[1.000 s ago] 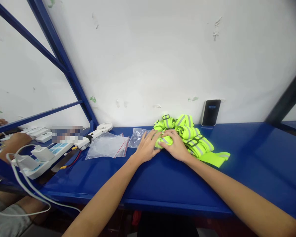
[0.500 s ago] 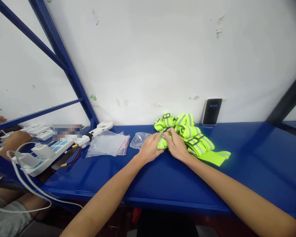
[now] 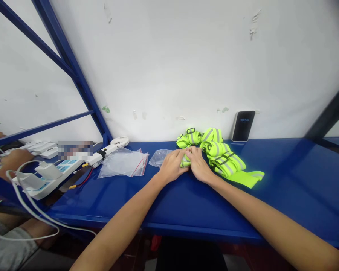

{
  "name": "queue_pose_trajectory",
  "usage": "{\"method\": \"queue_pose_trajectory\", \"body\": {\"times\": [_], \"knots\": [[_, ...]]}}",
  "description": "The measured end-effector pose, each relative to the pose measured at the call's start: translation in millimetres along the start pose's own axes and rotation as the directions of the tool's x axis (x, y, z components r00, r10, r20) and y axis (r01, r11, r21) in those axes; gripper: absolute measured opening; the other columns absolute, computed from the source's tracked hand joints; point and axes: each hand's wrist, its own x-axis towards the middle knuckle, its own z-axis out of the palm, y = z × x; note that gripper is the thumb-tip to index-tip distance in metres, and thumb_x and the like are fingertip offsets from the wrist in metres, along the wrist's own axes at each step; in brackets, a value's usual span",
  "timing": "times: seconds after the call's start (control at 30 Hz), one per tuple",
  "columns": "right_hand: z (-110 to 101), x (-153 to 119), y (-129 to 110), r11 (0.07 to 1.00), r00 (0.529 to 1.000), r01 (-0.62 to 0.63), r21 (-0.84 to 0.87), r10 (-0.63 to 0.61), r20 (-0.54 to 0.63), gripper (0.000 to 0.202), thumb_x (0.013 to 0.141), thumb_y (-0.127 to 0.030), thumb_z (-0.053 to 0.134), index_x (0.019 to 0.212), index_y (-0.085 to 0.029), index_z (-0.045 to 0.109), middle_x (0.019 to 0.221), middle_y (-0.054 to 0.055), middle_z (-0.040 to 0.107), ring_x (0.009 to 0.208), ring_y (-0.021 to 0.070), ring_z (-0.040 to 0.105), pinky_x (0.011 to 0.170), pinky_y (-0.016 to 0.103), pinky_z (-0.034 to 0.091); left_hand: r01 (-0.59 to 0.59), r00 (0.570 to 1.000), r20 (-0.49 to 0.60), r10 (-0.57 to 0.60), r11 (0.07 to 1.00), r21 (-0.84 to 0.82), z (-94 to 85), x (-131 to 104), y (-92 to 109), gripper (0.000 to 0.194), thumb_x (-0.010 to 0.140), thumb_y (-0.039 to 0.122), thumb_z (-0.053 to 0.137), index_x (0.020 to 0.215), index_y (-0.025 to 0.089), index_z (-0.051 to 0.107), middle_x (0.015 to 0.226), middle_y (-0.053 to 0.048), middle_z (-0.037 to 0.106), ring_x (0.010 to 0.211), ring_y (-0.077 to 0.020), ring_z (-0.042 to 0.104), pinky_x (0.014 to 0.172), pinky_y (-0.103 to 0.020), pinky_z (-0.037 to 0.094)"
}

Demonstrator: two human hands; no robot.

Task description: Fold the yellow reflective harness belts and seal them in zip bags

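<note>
Between my two hands is a rolled neon-yellow reflective strap (image 3: 185, 161) with a grey stripe, mostly covered by the fingers. My left hand (image 3: 172, 165) is closed around its left side, while my right hand (image 3: 198, 164) grips it from the right with fingers bent over the top. A clear plastic bag (image 3: 158, 158) sticks out to the left from beneath my left hand. Whether the strap lies inside that bag is hard to make out. Just behind and right of my hands lies a pile of similar neon straps (image 3: 227, 162) with black buckles.
Flat zip bags (image 3: 124, 163) lie at left on the blue table (image 3: 285, 188), near a small white fan (image 3: 119, 142). A power strip (image 3: 56, 173) with cables is farther left, beside another person's hand (image 3: 15, 163). A phone (image 3: 243, 126) leans on the wall.
My right fingers have folded down over the strap, and less of it shows between my hands. The phone's clock changed. The camera view shifted slightly.
</note>
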Motion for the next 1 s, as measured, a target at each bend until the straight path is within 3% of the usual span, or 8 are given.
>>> {"method": "queue_pose_trajectory", "body": {"times": [0.17,0.3,0.5,0.67,0.73,0.83,0.93,1.0], "knots": [[-13.5,1.3,2.8,0.991,0.989,0.026,0.132,-0.045,0.143,0.029,0.086,-0.027,0.049,0.114,-0.026,0.056,0.112,0.005,0.041,0.096,0.0201,0.056,0.095,0.043,0.049,0.013,1.0,-0.01,-0.014,0.994,-0.11,-8.5,-1.6,-10.5,0.059,0.087,0.035,0.061,0.14,0.021,0.04,0.134,-0.012,0.057,0.122,-0.0277,0.054,0.103,-0.043,0.044],[-12.8,-1.6,1.2,0.98,0.978,0.139,0.139,-0.158,0.134,0.045,0.083,-0.025,0.058,0.127,-0.027,0.056,0.116,0.006,0.038,0.092,0.0182,0.06,0.093,0.041,0.053,0.009,0.999,-0.036,-0.014,0.99,-0.141,-11.6,-4.0,-18.8,0.059,0.085,0.033,0.063,0.139,0.02,0.041,0.132,-0.011,0.057,0.121,-0.0275,0.055,0.102,-0.042,0.044],[-3.4,-4.9,-4.4,0.961,0.985,0.074,0.267,-0.112,0.132,0.041,0.081,-0.034,0.066,0.12,-0.024,0.061,0.108,0.006,0.055,0.091,0.0211,0.067,0.088,0.04,0.057,-0.031,0.999,-0.031,0.032,0.999,0.021,-15.1,-4.1,-18.1,0.057,0.085,0.038,0.062,0.137,0.021,0.045,0.133,-0.013,0.057,0.122,-0.0292,0.054,0.105,-0.046,0.041],[-3.7,-8.0,-11.2,0.964,0.952,0.089,0.25,-0.156,0.264,0.017,0.088,-0.029,0.053,0.093,-0.02,0.066,0.092,0.003,0.069,0.09,0.0222,0.066,0.088,0.039,0.052,-0.122,0.992,0.006,0.122,0.986,0.114,-16.0,-3.3,-9.3,0.044,0.09,0.03,0.052,0.133,0.023,0.05,0.129,-0.009,0.061,0.121,-0.0255,0.055,0.108,-0.045,0.038],[-6.0,-7.7,-12.2,0.971,0.934,0.094,0.219,-0.162,0.318,0.021,0.089,-0.029,0.049,0.08,-0.019,0.065,0.084,0.003,0.069,0.086,0.0229,0.065,0.086,0.039,0.05,-0.157,0.988,0.027,0.155,0.98,0.124,-15.1,-4.1,-6.5,0.041,0.091,0.025,0.05,0.131,0.022,0.053,0.128,-0.009,0.062,0.12,-0.0243,0.056,0.109,-0.044,0.037],[-9.6,-6.5,-13.1,0.964,0.918,0.067,0.258,-0.161,0.362,0.021,0.087,-0.03,0.05,0.079,-0.02,0.066,0.087,0.003,0.072,0.089,0.0244,0.065,0.085,0.038,0.05,-0.174,0.984,0.051,0.17,0.979,0.109,-13.9,-5.0,-4.7,0.042,0.091,0.022,0.046,0.133,0.022,0.052,0.129,-0.009,0.061,0.12,-0.0237,0.056,0.109,-0.044,0.037],[-13.0,-6.9,-16.6,0.967,0.903,0.148,0.206,-0.217,0.37,0.023,0.089,-0.032,0.049,0.082,-0.02,0.067,0.088,0.003,0.072,0.087,0.0243,0.065,0.083,0.038,0.05,-0.177,0.984,0.026,0.176,0.983,0.047,-14.8,-3.6,-5.4,0.043,0.094,0.025,0.043,0.137,0.024,0.047,0.134,-0.009,0.057,0.123,-0.024,0.053,0.11,-0.044,0.036],[-16.2,-8.0,-19.9,0.956,0.914,0.272,0.111,-0.293,0.282,0.025,0.091,-0.034,0.047,0.087,-0.021,0.068,0.091,0.005,0.072,0.089,0.0248,0.064,0.086,0.04,0.049,-0.168,0.985,-0.051,0.167,0.986,-0.009,-17.3,-1.9,-6.6,0.044,0.095,0.033,0.045,0.137,0.023,0.046,0.136,-0.011,0.054,0.126,-0.0246,0.05,0.109,-0.043,0.037]]}}
